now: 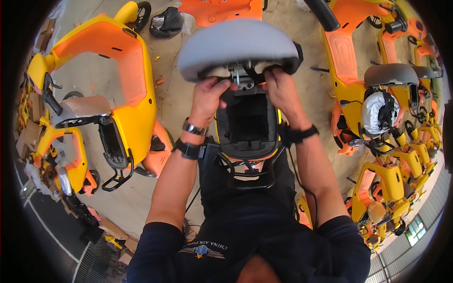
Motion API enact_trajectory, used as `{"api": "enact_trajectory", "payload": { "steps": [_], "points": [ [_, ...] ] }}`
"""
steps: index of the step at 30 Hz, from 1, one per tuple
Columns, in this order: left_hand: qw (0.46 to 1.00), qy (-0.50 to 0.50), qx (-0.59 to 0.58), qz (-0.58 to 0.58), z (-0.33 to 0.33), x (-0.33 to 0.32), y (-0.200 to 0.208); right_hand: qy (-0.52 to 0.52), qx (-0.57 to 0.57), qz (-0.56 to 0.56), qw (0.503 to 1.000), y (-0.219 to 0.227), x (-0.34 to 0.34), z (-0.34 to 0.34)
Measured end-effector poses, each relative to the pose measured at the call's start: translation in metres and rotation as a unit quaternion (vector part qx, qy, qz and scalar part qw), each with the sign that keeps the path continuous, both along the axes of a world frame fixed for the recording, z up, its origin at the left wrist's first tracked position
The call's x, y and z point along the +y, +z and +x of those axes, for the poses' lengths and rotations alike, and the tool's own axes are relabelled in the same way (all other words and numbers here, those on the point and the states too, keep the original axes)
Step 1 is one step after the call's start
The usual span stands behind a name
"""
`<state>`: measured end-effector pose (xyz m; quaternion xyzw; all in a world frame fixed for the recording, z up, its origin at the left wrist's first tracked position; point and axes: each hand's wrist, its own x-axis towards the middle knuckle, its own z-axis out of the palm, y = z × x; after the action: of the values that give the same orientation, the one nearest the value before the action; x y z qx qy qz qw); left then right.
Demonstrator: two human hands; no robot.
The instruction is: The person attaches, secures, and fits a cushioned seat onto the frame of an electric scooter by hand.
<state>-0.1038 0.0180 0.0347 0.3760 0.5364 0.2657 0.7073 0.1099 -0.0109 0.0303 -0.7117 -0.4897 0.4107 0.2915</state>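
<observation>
A grey scooter seat (236,45) is tipped up in front of me, its underside partly turned my way. Below it, a metal hinge bracket (243,82) joins it to the front of a black storage box (245,151). My left hand (207,100) is closed, thumb and fingers pinched close to the left of the bracket. On the other side my right hand (283,94) has its fingers curled up against the seat's underside. What either set of fingertips holds is too small or hidden to name. Straps circle both my wrists.
A yellow and orange scooter (134,80) stands close on the left, its seat covered in shiny wrap. More scooters (347,61) line the right. A black bag (166,22) lies on the floor ahead. A black rear rack (252,181) sits against my body, and a cable (302,181) hangs near my right arm.
</observation>
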Motion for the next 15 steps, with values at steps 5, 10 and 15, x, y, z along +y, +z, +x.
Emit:
{"api": "enact_trajectory", "payload": {
  "steps": [5,10,15],
  "points": [
    [0.973,-0.077,0.062,0.209,0.001,0.009,-0.035,-0.051,0.098,0.137,0.984,-0.060,0.009,-0.020],
    [0.997,-0.042,-0.057,0.003,0.011,0.012,-0.027,-0.037,0.104,-0.060,0.992,-0.040,-0.004,-0.026],
    [0.996,-0.014,-0.081,-0.026,0.004,0.002,-0.023,-0.144,0.246,-0.021,0.958,-0.034,-0.028,-0.044]
  ]
}}
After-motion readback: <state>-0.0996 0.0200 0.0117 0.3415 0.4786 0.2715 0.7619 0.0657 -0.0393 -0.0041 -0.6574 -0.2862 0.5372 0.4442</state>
